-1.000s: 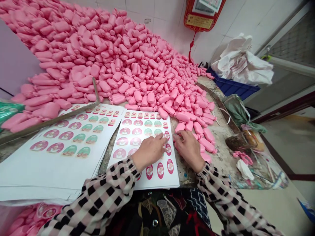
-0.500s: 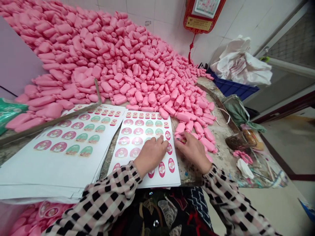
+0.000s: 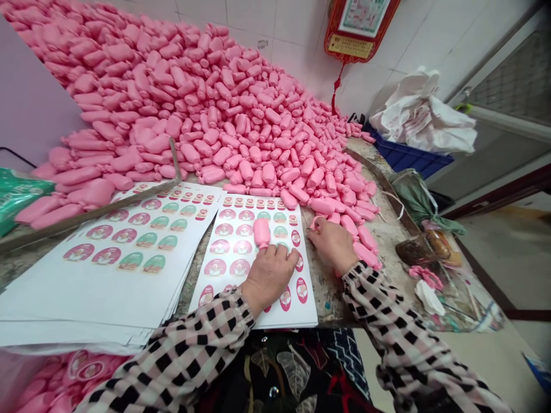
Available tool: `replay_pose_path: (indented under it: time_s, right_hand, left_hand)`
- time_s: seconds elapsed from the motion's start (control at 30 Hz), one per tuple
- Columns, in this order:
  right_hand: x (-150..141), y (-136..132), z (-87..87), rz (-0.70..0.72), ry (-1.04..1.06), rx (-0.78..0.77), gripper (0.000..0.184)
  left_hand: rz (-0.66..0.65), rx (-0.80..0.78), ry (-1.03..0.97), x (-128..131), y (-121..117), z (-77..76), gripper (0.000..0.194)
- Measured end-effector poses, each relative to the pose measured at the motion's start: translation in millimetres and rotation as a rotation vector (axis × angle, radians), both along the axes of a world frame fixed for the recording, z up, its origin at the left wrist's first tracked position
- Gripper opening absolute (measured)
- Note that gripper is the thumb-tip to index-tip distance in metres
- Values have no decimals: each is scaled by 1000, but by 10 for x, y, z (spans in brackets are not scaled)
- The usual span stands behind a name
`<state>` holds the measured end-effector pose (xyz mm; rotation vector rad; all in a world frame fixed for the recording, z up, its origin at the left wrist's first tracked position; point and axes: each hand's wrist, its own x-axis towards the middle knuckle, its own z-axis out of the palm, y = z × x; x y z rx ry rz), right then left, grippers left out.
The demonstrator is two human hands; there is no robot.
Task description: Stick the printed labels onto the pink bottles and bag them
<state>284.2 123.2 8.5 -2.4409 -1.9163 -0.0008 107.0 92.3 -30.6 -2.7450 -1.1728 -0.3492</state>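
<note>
My left hand [image 3: 272, 274] rests over a sheet of stickers [image 3: 202, 298], its curled fingers at the neck of a small pink plastic bottle [image 3: 262, 232]. The bottle lies with its body pointing away from me, over the printed rows of pink and green labels. To the right of the sheet, my right hand [image 3: 333, 244] has its fingertips closed on another pink bottle [image 3: 317, 221] at the near edge of the pile; the hand partly hides it. Oval pink stickers [image 3: 302, 291] show along the sheet's right side.
A large heap of pink bottles [image 3: 224, 120] covers the back of the table. At left lie a stack of sticker sheets [image 3: 107, 292] and a long bar [image 3: 107, 207] across it. A blue crate [image 3: 413, 158] and a dark cup-like container [image 3: 411, 250] stand at right.
A pink bottle now shows beyond my left fingers, where only the sheet was visible before. My right hand has moved slightly up and left, onto a bottle at the pile's edge.
</note>
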Motion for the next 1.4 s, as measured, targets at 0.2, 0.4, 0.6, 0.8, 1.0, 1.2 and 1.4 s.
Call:
replay_pose_path:
  time_s: [0.2, 0.4, 0.6, 0.8, 1.0, 1.2, 1.4]
  right_hand:
    - [-149, -66, -121, -26, -74, -8, 30]
    - [-85, -138, -56, -79, 117, 81, 33]
    - [-248, -39, -87, 116, 549, 218, 34]
    - [-169, 70, -152, 203, 693, 299, 39]
    - [49, -88, -293, 66, 380, 172, 26]
    - [-8, -125, -297, 127, 256, 167, 23]
    - [31, -76, -275, 183, 241, 130, 20]
  left_hand:
    - [74, 0, -18, 5, 7, 2, 22]
    - [68, -45, -90, 7, 32, -30, 34]
    - [-57, -60, -120, 22, 19, -60, 26]
    - [-149, -94, -85, 33, -27, -5, 26]
    - [17, -224, -63, 98, 49, 55, 41]
    - [13, -294, -1, 92, 151, 65, 50]
    - [-18, -271, -7, 60, 187, 67, 47]
